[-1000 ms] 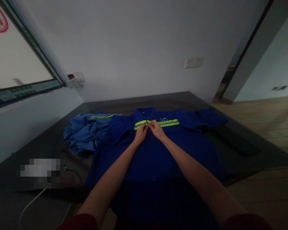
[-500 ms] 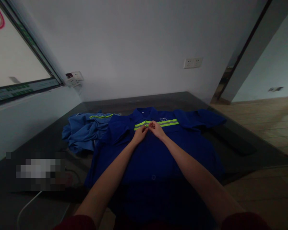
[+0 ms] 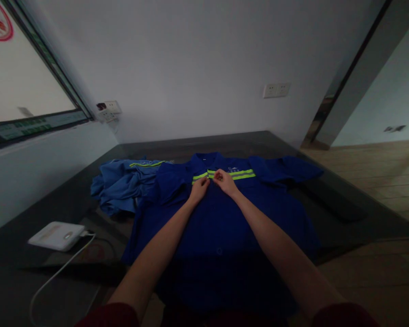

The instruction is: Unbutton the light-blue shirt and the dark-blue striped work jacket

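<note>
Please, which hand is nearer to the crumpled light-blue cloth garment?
Left. The left hand is to the right of the crumpled light-blue cloth garment, apart from it; the right hand is farther right, past the left one.

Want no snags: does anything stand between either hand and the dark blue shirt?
Nothing visible does: the left hand and right hand are at the dark blue shirt. The lighter blue garment lies to their left.
</note>
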`<state>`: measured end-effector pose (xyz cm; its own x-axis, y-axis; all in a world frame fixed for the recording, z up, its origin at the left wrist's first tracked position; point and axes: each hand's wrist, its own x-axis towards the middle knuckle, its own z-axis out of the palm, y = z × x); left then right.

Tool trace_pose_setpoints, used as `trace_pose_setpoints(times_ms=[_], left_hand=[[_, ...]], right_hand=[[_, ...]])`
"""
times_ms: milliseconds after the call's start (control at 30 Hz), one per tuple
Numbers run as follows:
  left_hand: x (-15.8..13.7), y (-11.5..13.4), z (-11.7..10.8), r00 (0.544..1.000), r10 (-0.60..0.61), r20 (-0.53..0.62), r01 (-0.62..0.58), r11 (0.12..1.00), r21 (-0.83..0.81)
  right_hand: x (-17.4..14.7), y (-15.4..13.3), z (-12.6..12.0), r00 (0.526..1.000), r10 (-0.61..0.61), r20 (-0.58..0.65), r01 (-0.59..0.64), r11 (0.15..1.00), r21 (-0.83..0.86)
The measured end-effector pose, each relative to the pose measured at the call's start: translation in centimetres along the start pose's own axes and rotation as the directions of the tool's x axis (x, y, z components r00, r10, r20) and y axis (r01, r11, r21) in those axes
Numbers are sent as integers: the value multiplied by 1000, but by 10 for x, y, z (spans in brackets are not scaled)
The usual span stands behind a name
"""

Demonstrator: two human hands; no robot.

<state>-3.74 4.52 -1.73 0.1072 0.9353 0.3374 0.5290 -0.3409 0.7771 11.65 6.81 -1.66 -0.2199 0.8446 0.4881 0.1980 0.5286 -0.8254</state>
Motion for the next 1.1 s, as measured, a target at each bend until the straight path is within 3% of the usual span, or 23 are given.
trace_pose_setpoints(times_ms=[233,533,900,1100], left_hand=[[-3,2,3,1000,30,-3,-30,995,96],[-5,-1,3,998,-4,67,-14,964,264],[-7,1,2,990,24,141,-73,933,352],[-8,0,4,994,0,106,-40,923,382]], right_hand=[[-7,0,4,999,-40,-18,36,985,-168],[-8,0,1,998,19,66,-8,986,-168],[-9,-10,-6,970,-108,217,179,922,-344],[-9,-8,-8,965,-60,255,154,918,-366]])
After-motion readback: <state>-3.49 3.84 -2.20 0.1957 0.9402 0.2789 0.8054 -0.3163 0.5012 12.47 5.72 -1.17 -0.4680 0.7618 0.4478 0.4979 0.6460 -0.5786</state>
